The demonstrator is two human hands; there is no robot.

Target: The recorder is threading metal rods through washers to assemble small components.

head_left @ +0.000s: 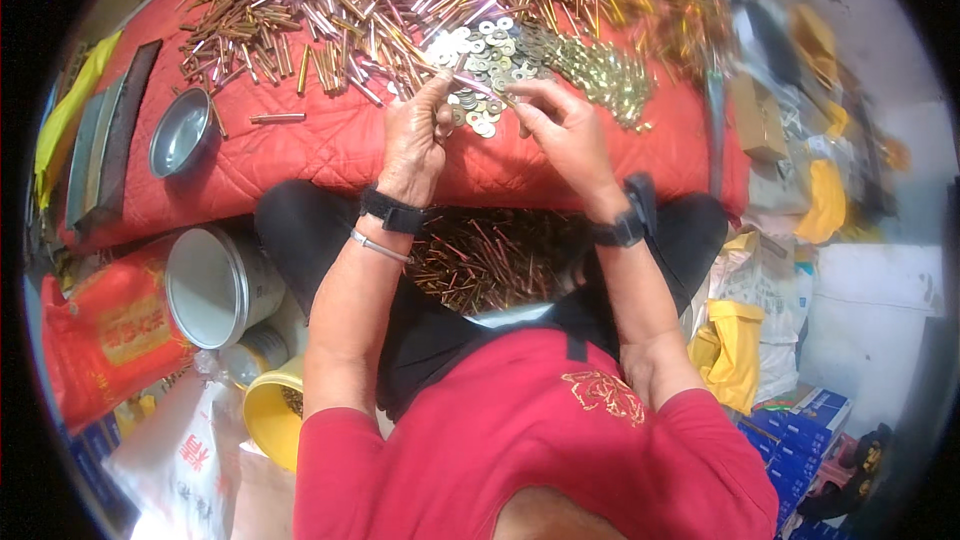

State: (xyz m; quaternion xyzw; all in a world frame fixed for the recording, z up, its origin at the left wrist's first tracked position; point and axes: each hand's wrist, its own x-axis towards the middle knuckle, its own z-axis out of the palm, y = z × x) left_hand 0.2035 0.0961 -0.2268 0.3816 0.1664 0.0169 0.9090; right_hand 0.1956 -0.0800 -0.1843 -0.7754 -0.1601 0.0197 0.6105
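Left hand (415, 130): gripping a metal rod (474, 86) over the washers (498, 52)
Right hand (568, 128): pinching at the rod's end
Brassy pieces (605, 78): lying right of the washers

Red sack (80, 365) at left is marked with large yellow lettering (135, 335); white plastic bag (160, 470) below is printed with red characters (195, 447); light print (825, 408) on blue boxes (800, 450), lower right, is too small to be read

Metal rod (474, 86) above a red-covered bench (300, 152)

The left hand (414, 132) grips the rod; the right hand (572, 130) is at its other end. Washers (484, 124) lie beneath, brass pieces (612, 82) rightward, heaped rods (370, 2) beyond.
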